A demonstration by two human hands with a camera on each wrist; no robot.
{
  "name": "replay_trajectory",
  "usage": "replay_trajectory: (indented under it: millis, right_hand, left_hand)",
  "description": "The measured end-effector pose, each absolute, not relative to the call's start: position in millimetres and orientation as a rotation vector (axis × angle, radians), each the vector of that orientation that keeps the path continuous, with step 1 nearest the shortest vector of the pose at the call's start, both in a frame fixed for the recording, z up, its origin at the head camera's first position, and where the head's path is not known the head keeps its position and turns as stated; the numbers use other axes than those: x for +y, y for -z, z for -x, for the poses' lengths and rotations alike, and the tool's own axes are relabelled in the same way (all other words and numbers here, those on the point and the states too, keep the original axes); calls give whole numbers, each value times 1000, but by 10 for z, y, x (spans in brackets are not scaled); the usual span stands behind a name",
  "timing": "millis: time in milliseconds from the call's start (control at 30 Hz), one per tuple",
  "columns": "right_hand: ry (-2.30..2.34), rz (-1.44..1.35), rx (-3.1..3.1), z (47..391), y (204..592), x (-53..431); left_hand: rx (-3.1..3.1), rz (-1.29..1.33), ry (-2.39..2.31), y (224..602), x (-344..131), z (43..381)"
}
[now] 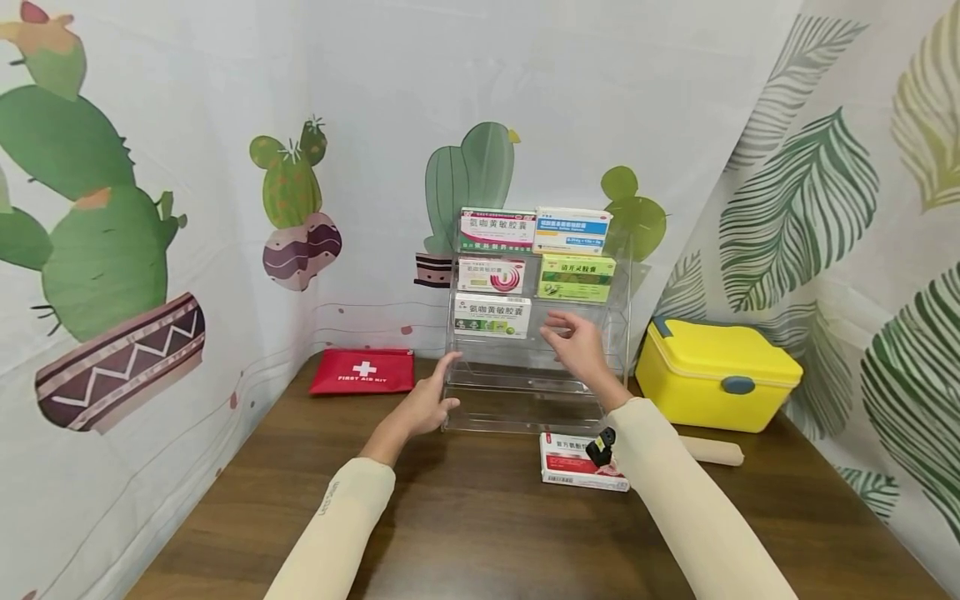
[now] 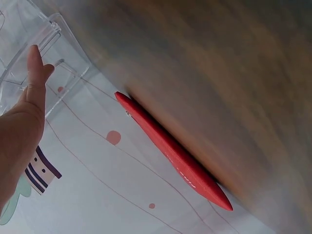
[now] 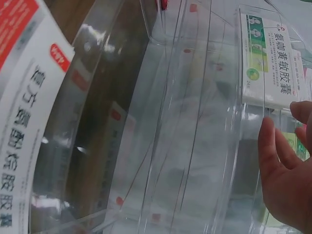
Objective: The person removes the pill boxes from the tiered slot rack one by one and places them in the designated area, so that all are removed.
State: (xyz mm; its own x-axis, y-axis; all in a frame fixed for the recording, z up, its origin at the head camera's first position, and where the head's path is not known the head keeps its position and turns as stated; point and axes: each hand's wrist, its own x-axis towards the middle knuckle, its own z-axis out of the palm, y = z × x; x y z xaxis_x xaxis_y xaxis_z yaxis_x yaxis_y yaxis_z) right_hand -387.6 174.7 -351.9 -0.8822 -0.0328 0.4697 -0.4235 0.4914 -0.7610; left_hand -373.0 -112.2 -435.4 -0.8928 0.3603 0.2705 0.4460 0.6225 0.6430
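Note:
A clear acrylic tiered rack [image 1: 517, 422] stands on the table with several medicine boxes on its upper tiers. My left hand [image 1: 426, 403] rests at the rack's left side, its fingers extended along the edge. Just right of the green-and-white box [image 1: 491, 317] on the third tier is my right hand [image 1: 579, 343], its fingers loosely bent with nothing between them. In the right wrist view, the fingertips are close to the end of that box [image 3: 268, 58]. Below my right forearm, a red-and-white medicine box [image 1: 564, 463] lies on the table, partly covered by the wrist camera.
On the two upper tiers stand a pink-and-green box [image 1: 497, 232], a blue-and-white box [image 1: 572, 232], a white box with pink rings [image 1: 490, 275] and a green box [image 1: 576, 279]. A red first aid pouch [image 1: 362, 372] lies left, a yellow case [image 1: 716, 375] right, near a beige roll [image 1: 712, 451].

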Motion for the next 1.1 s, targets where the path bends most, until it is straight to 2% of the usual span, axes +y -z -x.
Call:
replay_trajectory:
  millis: [433, 700, 1100]
  right_hand:
    - [-1336, -378, -2416, 3988, 3424, 1664]
    - [-1422, -374, -2365, 4056, 3503, 1675]
    - [-1431, -463, -2342, 4079, 3407, 1559]
  left_hand:
    - [-2710, 679, 1136, 4331, -1119, 3729]
    - [-2703, 716, 1153, 4357, -1107, 3724]
    - [-2680, 723, 1136, 4356, -1119, 3737]
